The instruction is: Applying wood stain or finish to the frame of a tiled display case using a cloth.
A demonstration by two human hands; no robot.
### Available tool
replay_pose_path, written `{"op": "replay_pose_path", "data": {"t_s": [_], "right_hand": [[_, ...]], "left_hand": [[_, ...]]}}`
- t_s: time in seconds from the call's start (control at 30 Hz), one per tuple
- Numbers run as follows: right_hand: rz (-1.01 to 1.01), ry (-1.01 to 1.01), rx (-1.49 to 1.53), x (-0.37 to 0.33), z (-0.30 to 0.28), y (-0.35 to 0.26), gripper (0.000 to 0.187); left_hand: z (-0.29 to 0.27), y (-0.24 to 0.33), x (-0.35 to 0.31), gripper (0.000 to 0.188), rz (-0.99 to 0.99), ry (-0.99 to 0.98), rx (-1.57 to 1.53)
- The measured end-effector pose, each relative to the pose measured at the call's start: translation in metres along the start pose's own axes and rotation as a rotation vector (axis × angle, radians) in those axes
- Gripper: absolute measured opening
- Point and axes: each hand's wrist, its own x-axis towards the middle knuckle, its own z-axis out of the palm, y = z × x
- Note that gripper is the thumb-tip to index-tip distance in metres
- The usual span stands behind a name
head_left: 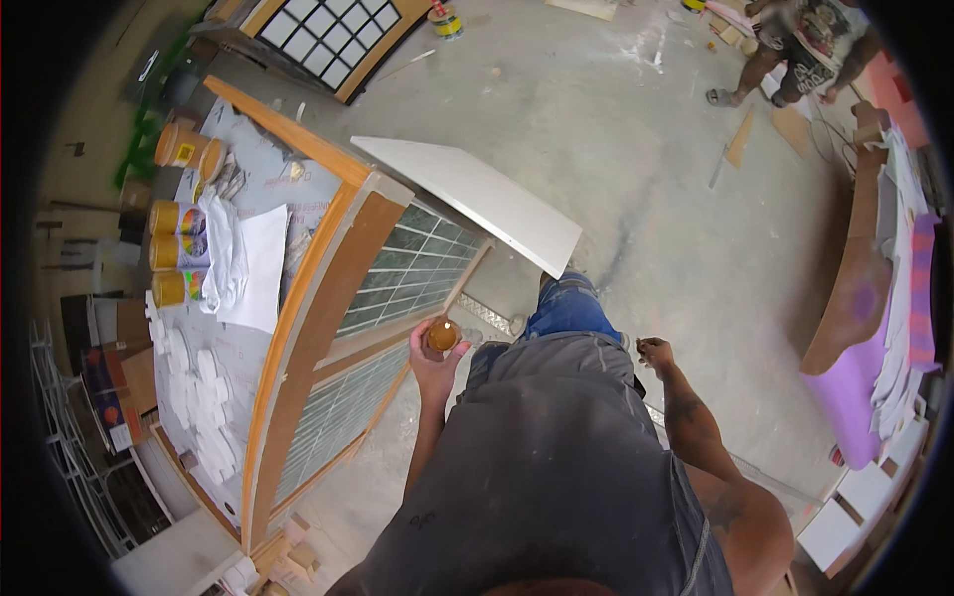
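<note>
My left hand (429,366) is closed around a small round amber-brown container (442,335), seen from above; I cannot tell whether it is a jar or a cup. Beside it stands a wooden-framed unit (328,293) with gridded panels (407,260). My right hand (654,354) hangs out to the right, away from my body, above the floor. Its fingers are curled, and what they hold, if anything, is too small to make out.
On the unit's top lie several yellow-lidded cans (166,251), crumpled white sheets (263,268) and white cut-outs (204,397). A white board (477,199) leans out beyond it. Another person (810,50) is at the far right. Purple sheeting (845,397) hangs at right.
</note>
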Motion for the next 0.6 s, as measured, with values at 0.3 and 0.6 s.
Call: {"op": "replay_pose_path", "data": {"t_s": [0.3, 0.6], "right_hand": [[0.036, -0.063, 0.019, 0.017, 0.001, 0.005, 0.026], [-0.055, -0.017, 0.024, 0.016, -0.016, -0.024, 0.027]], "left_hand": [[0.014, 0.032, -0.005, 0.078, 0.078, -0.021, -0.083], [0.005, 0.191, -0.029, 0.081, 0.065, -0.089, -0.317]]}}
